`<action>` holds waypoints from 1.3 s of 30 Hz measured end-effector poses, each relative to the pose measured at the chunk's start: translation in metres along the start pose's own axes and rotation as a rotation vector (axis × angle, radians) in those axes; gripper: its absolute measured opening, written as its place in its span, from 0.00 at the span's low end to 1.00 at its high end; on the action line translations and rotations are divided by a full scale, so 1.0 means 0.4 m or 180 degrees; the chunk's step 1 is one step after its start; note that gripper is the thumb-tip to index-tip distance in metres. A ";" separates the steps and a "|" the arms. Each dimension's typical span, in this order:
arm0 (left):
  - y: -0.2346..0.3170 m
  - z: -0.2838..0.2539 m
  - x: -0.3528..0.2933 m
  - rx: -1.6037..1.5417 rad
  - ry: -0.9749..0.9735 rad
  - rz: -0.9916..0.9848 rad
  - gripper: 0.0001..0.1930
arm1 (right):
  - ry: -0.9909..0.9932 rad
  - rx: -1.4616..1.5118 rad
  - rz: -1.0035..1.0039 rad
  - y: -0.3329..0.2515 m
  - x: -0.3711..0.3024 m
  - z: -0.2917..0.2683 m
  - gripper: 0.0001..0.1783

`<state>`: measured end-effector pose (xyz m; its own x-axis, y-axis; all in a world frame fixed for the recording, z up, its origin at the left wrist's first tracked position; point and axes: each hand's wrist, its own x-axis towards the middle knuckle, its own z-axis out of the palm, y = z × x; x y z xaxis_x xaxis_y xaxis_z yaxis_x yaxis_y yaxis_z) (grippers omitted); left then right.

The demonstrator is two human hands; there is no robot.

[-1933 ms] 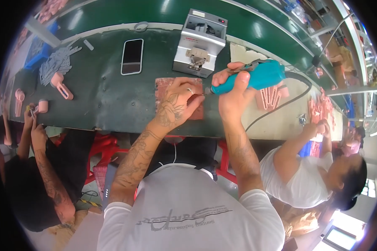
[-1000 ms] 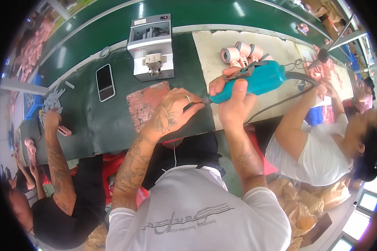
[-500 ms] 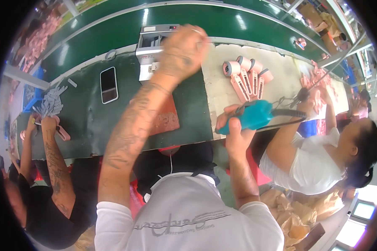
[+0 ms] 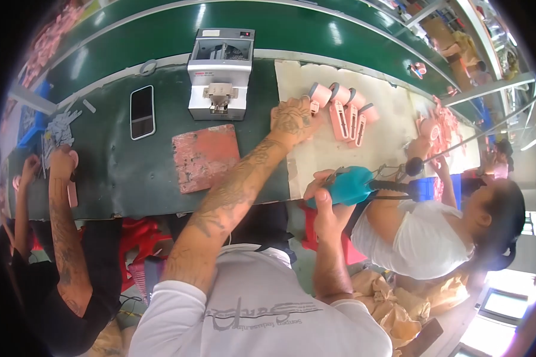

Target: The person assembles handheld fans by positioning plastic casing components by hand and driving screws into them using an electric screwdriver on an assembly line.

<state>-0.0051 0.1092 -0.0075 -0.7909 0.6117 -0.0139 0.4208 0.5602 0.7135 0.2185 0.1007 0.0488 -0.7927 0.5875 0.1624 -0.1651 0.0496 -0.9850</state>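
Note:
My left hand (image 4: pixel 295 122) reaches across to the cream mat and closes around the leftmost of several pink pistol-shaped housings with round grey-rimmed heads (image 4: pixel 320 94). Its handle is mostly hidden by my fingers. The other pink housings (image 4: pixel 352 119) lie side by side just right of that hand, long slots in their handles facing up. Held in my right hand (image 4: pixel 326 208) is a teal electric screwdriver (image 4: pixel 350 185), above the front edge of the mat. A dark cable runs from it toward the right.
A grey screw feeder (image 4: pixel 220 80) stands behind a worn red square pad (image 4: pixel 205 157). A phone (image 4: pixel 142 113) lies left of them. Co-workers sit on both sides, one with hands near grey strips (image 4: pixel 59 128), the other by a pile of pink parts (image 4: pixel 449 128).
My left hand has come down from beside the screw feeder to the leftmost pink housing. My right hand still holds the screwdriver, slightly lower in the view.

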 end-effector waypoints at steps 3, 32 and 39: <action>-0.021 -0.098 -0.075 0.0104 0.0319 0.0053 0.21 | -0.0135 -0.0101 0.0004 -0.003 0.040 -0.002 0.25; -0.327 -0.348 -0.370 0.0187 0.0516 0.1044 0.25 | -0.0907 -0.0109 -0.1321 0.093 0.421 0.513 0.20; -0.334 -0.343 -0.366 0.0206 0.0589 0.1075 0.26 | -0.0908 0.0118 -0.1000 0.080 0.412 0.499 0.21</action>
<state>-0.0065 -0.1319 -0.0047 -0.6673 0.6600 0.3451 0.6937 0.3822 0.6105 -0.0346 0.0379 0.0555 -0.8302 0.3012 0.4691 -0.4415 0.1585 -0.8832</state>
